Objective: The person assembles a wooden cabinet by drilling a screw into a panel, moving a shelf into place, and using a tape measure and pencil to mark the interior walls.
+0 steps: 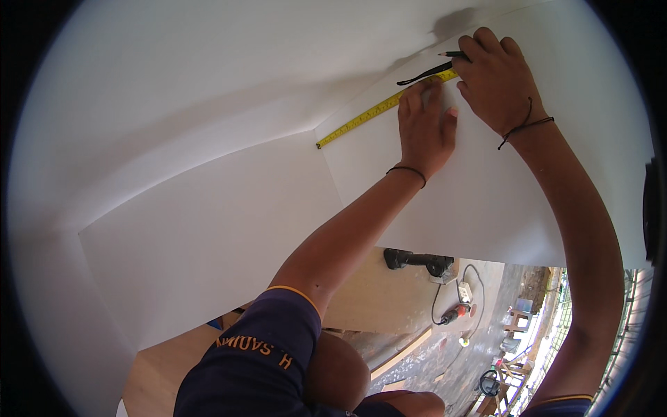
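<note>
A yellow tape measure (361, 119) lies stretched along a white panel (375, 174), its end hook in the corner where the white panels meet. My left hand (426, 132) rests on the panel with its fingers spread out, fingertips touching the lower edge of the blade. Farther right, my right hand (497, 76) is closed round the tape's case end, which its fingers mostly hide. A dark pencil (455, 53) sticks out leftward between the same fingers. Below it, a black wrist strap (420, 75) hangs out beside the blade.
White panels (208, 201) surround my arms on the left and above. Beyond the lower edge stand a wooden board (361, 299), a black cordless power tool (420, 260), a red-and-black power tool (455, 314) and a white socket strip (465, 292) with cables. A wooden batten (401, 353) lies lower down.
</note>
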A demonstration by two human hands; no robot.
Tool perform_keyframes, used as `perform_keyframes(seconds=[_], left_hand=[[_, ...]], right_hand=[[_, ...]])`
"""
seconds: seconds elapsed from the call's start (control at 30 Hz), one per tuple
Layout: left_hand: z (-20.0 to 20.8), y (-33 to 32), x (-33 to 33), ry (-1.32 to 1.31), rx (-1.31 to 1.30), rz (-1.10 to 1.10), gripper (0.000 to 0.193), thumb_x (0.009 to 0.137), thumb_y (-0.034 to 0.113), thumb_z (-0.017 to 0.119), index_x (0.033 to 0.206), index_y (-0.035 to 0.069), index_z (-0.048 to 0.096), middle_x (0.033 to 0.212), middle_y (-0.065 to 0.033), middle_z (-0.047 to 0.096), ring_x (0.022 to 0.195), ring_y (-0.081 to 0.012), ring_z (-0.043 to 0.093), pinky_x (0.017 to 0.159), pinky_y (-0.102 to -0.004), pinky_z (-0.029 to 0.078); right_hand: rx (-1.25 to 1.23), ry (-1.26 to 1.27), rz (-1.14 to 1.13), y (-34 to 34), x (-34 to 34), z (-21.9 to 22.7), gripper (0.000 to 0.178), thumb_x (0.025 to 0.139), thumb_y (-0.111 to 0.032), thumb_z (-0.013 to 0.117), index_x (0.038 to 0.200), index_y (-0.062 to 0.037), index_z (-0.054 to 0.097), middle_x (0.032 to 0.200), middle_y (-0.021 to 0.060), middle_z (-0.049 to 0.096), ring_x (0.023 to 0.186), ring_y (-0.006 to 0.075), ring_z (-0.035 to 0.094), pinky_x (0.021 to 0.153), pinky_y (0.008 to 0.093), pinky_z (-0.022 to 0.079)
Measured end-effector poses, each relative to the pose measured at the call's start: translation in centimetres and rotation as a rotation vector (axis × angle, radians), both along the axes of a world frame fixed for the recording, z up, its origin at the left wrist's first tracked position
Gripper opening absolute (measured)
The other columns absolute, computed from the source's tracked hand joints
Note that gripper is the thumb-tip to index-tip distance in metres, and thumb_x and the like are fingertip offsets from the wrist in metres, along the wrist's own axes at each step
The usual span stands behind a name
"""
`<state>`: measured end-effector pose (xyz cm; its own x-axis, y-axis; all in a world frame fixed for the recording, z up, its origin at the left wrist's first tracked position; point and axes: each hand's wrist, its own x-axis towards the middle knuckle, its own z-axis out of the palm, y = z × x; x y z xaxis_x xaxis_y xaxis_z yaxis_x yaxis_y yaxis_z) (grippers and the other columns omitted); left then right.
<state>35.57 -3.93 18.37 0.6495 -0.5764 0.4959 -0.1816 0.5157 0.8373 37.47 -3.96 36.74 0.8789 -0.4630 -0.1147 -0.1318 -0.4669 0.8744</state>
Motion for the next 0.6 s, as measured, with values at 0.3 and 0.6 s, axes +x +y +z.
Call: perform_keyframes(seconds=[0.3,0.6], left_hand=[[0.2,0.3,0.1,-0.081,0.018,0.045,0.05,0.088,0.018,0.057,0.132,-0.004,0.048,0.126,-0.0196,0.041,0.117,-0.0367,0.039,0.101,-0.0465,0.035],[0.7,0.3,0.7,-0.124,0.012,0.033,0.052,0.085,0.016,0.057,0.133,-0.003,0.047,0.124,-0.0214,0.043,0.116,-0.0382,0.039,0.099,-0.0468,0.036]], right_hand=[[0.017,0.002,0.032,0.0,0.1,0.1,0.016,0.073,-0.019,0.073,0.087,-0.0117,0.07,0.101,-0.0022,0.058,0.104,0.0155,0.05,0.083,0.0315,0.041],[0.084,-0.033,0.097,-1.7,-1.2,-1.2,0.017,0.068,-0.02,0.073,0.083,-0.013,0.071,0.104,-0.0014,0.06,0.103,0.0168,0.052,0.083,0.033,0.043]])
